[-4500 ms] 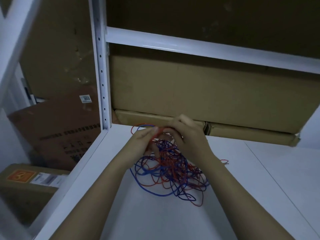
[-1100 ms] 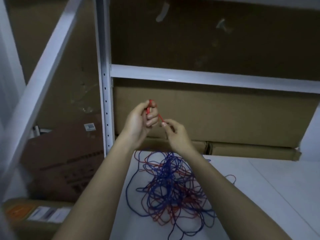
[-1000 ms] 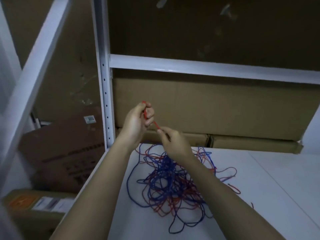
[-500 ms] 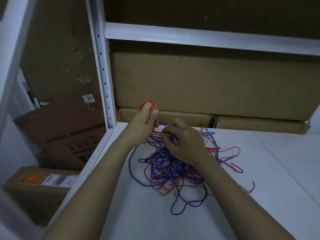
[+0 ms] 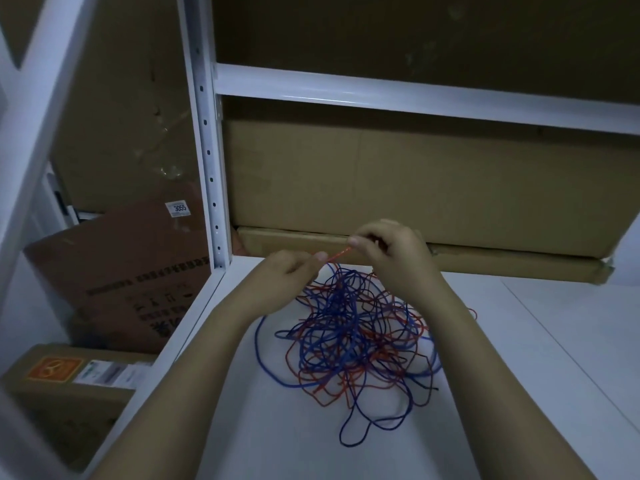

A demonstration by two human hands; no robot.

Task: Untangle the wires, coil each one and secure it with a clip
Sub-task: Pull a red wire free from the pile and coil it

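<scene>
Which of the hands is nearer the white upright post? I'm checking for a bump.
Left. The left hand is just right of the white post, near its foot; the right hand is further right, with the red wire between them.

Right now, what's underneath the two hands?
Under the left hand and right hand, which pinch a red wire, lies a tangled pile of red and blue wires on the white shelf. Its top edge is covered.
</scene>
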